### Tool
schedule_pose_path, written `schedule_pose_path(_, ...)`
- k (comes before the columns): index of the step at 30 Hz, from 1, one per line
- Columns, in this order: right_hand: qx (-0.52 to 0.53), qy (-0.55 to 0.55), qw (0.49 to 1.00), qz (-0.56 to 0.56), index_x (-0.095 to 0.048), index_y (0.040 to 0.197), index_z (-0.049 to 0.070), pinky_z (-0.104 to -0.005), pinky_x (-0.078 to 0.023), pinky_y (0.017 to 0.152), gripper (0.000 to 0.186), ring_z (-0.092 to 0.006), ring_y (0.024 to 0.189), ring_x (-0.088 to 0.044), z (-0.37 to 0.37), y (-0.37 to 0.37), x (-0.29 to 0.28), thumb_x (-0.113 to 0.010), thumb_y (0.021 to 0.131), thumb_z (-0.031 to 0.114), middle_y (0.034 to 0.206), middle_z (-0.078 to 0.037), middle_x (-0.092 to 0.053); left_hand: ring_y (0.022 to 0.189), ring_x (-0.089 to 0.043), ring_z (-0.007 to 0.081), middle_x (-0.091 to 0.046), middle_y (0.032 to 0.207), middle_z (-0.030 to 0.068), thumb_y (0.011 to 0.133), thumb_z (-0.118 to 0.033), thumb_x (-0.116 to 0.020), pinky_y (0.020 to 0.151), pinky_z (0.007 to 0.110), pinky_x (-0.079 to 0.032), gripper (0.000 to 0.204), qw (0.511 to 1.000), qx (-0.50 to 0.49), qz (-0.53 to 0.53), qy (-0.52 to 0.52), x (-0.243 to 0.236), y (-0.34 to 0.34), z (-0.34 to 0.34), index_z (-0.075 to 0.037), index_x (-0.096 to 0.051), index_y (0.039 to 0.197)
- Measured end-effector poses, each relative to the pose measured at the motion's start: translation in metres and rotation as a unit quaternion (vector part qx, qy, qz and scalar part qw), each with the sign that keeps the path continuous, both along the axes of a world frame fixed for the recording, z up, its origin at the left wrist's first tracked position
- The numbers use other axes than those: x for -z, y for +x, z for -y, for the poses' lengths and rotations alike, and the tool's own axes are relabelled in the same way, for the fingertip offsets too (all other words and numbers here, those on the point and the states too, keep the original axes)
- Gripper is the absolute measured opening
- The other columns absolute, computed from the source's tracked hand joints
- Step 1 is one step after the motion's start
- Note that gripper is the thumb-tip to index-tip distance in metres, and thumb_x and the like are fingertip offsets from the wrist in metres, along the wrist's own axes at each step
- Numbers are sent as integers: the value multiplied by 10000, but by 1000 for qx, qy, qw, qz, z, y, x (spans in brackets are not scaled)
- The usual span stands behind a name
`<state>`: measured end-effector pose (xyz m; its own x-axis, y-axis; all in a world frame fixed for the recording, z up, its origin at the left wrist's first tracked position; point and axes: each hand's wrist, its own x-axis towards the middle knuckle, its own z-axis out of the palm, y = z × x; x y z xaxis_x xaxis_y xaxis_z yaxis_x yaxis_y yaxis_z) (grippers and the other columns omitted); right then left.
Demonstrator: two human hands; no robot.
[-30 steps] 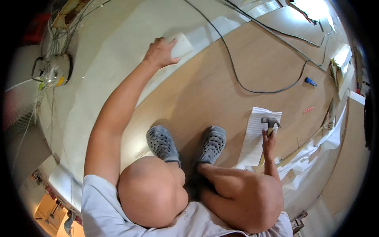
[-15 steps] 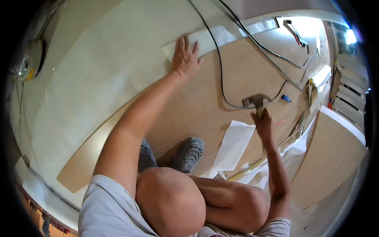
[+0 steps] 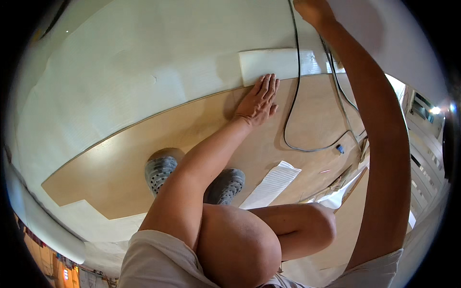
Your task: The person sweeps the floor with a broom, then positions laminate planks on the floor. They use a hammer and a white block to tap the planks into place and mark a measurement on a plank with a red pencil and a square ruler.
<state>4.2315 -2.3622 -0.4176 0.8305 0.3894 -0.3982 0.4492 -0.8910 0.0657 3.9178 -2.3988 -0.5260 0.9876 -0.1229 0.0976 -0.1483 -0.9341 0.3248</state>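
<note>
My left hand [image 3: 259, 102] lies flat with fingers stretched out, on the curved brown board [image 3: 192, 120]. Its fingertips reach the lower edge of a white strip [image 3: 266, 65] placed along the board's far edge. My right hand [image 3: 314, 12] is raised at the top of the view with its fingers closed. Half a second ago it gripped a hammer; now the hammer itself lies beyond the picture edge. A thin black cable [image 3: 297, 62] passes over the strip and loops across the board.
White sheeting [image 3: 120, 81] spreads beyond the board. A blue object [image 3: 340, 149] and a small reddish stick [image 3: 325, 171] lie on the board at right, near a white ribbed sheet [image 3: 272, 185]. My grey perforated shoes [image 3: 225, 186] stand on the board.
My right hand has swung up from the board to the top edge, taking the hammer out of sight. My left hand has slid off the strip onto the board's edge. The view has shifted.
</note>
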Motion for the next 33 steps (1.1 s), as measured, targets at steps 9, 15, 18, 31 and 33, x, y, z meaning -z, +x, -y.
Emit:
schedule_pose_path(9, -311, -59, 948, -24, -596, 1271, 26, -460, -557, 881, 431, -377, 996, -682, 0, -21, 13, -586, 843, -24, 1067, -236, -685, 1434, -307, 343, -348, 1552, 200, 962, -520, -431, 1237, 451, -214, 780, 1000, -7, -14, 14, 2, -2, -4, 26, -352, 1513)
schedule_pose_path(15, -360, -139, 921, -51, -640, 1201, 51, -471, -581, 824, 371, -357, 921, -713, 30, -44, 10, -650, 831, 44, 982, -209, -713, 1426, -332, 337, -371, 1538, 200, 941, -493, -487, 1237, 452, -214, 779, 1000, 3, -7, -27, 3, 2, 0, 28, -360, 1506)
schedule_pose_path(18, -278, -19, 960, -19, -625, 1200, 92, -497, -576, 798, 334, -374, 878, -711, 63, -71, 0, -637, 867, 116, 941, -203, -712, 1431, -338, 327, -377, 1535, 198, 938, -467, -513, 1234, 456, -221, 766, 998, -11, -7, -64, 4, 2, -1, 28, -362, 1502)
schedule_pose_path(31, 448, 120, 876, -133, -621, 1160, 50, -414, -530, 522, 285, -297, 524, -664, 287, -445, -26, -634, 898, 161, 690, -190, -661, 1277, -486, 390, -523, 1355, 251, 893, -400, -659, 1107, 472, -401, 537, 985, 22, 171, -22, 11, 77, -57, -83, -562, 1316)
schedule_pose_path(33, 460, 137, 870, -110, -620, 1195, 47, -415, -535, 520, 324, -299, 520, -665, 342, -486, -5, -631, 886, 146, 686, -201, -663, 1313, -480, 297, -555, 1340, 214, 925, -313, -662, 1096, 454, -407, 595, 991, 53, 123, 14, 19, 99, -61, 35, -498, 1378)
